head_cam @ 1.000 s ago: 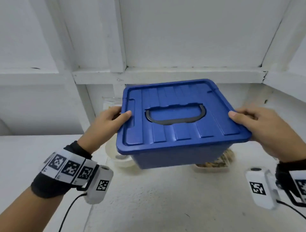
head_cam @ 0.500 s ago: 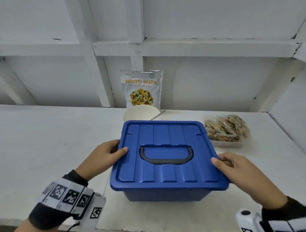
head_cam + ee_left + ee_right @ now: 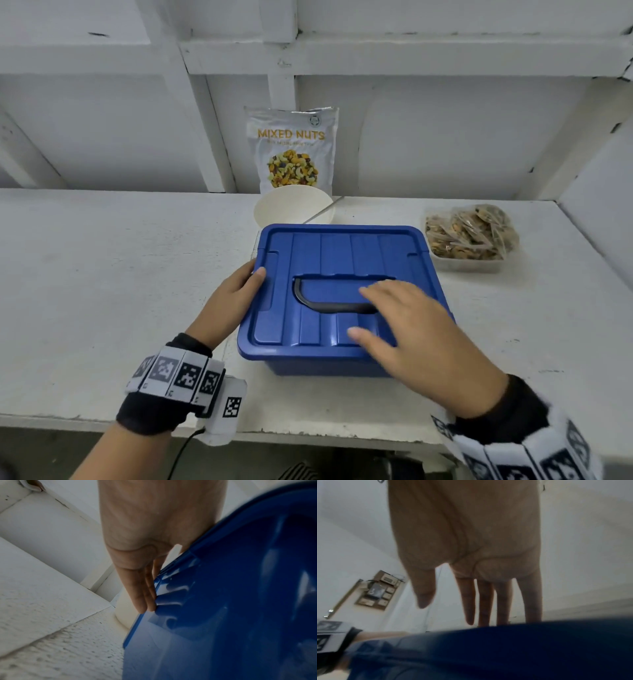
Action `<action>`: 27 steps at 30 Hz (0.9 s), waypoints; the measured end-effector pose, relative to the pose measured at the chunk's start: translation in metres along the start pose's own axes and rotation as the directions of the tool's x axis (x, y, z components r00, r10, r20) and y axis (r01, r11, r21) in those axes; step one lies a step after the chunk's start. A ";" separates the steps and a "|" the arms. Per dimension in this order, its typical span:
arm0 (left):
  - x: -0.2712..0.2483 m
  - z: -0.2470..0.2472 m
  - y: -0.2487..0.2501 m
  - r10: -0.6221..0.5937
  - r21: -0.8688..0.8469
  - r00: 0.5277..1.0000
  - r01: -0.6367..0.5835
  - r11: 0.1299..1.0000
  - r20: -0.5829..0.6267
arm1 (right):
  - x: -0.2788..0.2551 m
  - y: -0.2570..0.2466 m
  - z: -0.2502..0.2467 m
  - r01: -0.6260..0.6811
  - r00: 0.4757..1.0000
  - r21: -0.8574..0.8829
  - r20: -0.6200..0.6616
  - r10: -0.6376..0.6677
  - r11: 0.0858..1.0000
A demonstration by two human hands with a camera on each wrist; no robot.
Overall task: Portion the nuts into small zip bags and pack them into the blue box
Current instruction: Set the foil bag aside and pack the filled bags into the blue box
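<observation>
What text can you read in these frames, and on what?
"MIXED NUTS": on the front of the silver pouch standing against the wall.
Small line under it, and the round logo at the pouch's top: too blurred to read.
Wrist bands: black-and-white marker squares, no letters.
Blue box lid: no text visible.
Wall panel in the right wrist view: too blurred to read.

Bowl between box and pouch

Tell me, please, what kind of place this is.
Probably a simple indoor packing bench: a rough white counter against white wall framing, a Mixed Nuts pouch, a tub of bagged nuts and a lidded blue box.
</observation>
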State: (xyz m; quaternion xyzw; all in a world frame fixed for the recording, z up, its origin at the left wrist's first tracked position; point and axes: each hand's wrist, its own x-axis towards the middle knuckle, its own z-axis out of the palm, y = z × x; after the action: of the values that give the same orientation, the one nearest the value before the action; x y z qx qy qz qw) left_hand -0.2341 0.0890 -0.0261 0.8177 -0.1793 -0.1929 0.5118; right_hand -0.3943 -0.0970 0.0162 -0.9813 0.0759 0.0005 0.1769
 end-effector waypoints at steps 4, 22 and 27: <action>0.001 0.001 -0.004 -0.013 -0.034 1.000 0.012 0.999 -0.019 | 0.010 -0.015 0.017 0.058 0.965 -0.145 0.261 -0.018 0.988; 0.022 0.000 -0.008 0.114 0.113 0.993 -0.116 0.987 0.023 | -0.050 0.072 -0.060 -0.160 0.985 -0.013 0.058 0.161 0.987; 0.028 0.002 -0.007 0.111 0.184 0.994 -0.108 0.977 -0.008 | -0.086 0.127 -0.059 -0.379 0.923 -0.012 0.057 0.379 0.925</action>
State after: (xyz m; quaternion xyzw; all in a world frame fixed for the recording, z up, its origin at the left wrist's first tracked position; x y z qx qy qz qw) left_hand -0.2099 0.0763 -0.0369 0.8520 -0.2364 -0.1396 0.4458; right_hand -0.4995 -0.2223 0.0304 -0.9477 0.2591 0.0635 0.1751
